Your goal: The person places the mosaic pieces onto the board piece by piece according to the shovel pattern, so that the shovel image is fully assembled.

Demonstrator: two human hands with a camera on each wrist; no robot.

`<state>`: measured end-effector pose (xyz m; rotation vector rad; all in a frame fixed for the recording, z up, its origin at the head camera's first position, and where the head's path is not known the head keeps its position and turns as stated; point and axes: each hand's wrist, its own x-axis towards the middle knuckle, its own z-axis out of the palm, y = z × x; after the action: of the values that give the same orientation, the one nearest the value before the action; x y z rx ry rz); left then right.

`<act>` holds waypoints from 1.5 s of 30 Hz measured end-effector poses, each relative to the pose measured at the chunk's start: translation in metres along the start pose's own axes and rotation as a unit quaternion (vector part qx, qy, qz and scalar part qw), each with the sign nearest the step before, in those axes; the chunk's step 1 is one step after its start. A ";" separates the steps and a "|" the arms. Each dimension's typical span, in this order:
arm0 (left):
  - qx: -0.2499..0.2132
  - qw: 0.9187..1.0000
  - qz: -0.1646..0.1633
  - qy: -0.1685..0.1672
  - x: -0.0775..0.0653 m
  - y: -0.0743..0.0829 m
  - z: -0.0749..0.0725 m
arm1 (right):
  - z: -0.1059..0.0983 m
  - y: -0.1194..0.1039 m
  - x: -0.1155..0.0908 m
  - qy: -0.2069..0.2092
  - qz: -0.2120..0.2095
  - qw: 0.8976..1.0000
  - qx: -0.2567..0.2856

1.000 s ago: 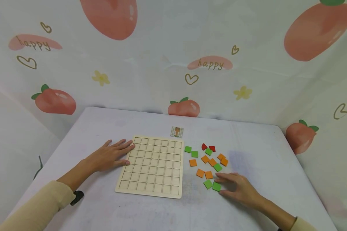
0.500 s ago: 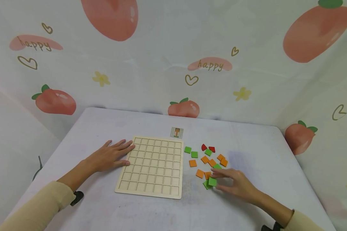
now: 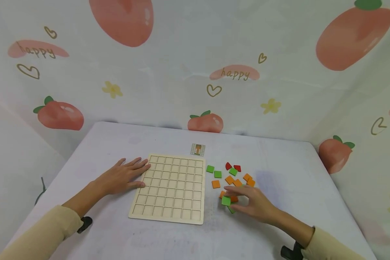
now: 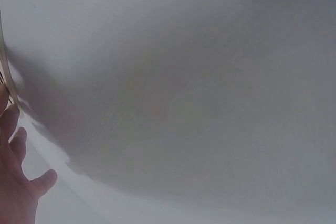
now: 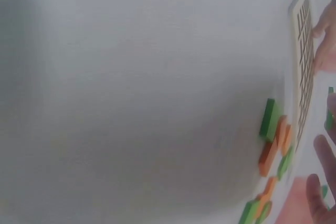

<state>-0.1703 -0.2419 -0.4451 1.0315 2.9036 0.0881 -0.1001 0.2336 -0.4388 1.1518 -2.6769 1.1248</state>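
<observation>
My right hand (image 3: 256,206) pinches a green square tile (image 3: 226,201) between thumb and fingers. It is raised over another green tile (image 3: 231,209) and orange square tiles (image 3: 234,199), which it partly hides. In the right wrist view the held green tile (image 5: 330,109) shows at the right edge, above the tiles on the table. A pale wooden board (image 3: 169,187) with a grooved square grid lies flat left of the tiles, its squares bare. My left hand (image 3: 125,177) rests palm down along the board's left edge, fingers spread and fingertips on the rim.
Beyond the board's far right corner lies a small gridded picture card (image 3: 198,150). Several orange tiles (image 3: 216,184) and green tiles (image 3: 210,169) are scattered right of the board, with two red pieces (image 3: 237,168) behind. A patterned cloth backdrop (image 3: 169,72) rises behind the white table (image 3: 143,242).
My right hand has lifted a green tile from the near end of the pile and carried it left towards the board. My left hand keeps its place on the board's edge.
</observation>
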 end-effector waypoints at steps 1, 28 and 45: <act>0.001 1.000 0.000 -0.001 0.000 0.000 0.000 | 0.001 0.000 0.002 -0.001 -0.005 1.000 0.005; -0.003 1.000 -0.003 -0.001 -0.002 -0.002 0.001 | 0.057 -0.041 0.063 -0.056 -0.069 0.996 -0.006; 0.001 1.000 0.006 0.008 -0.002 -0.002 0.004 | 0.086 -0.047 0.080 -0.102 -0.032 0.994 0.002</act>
<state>-0.1695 -0.2443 -0.4491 1.0539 2.9118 0.0952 -0.1065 0.1078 -0.4510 1.4167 -2.7599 1.0569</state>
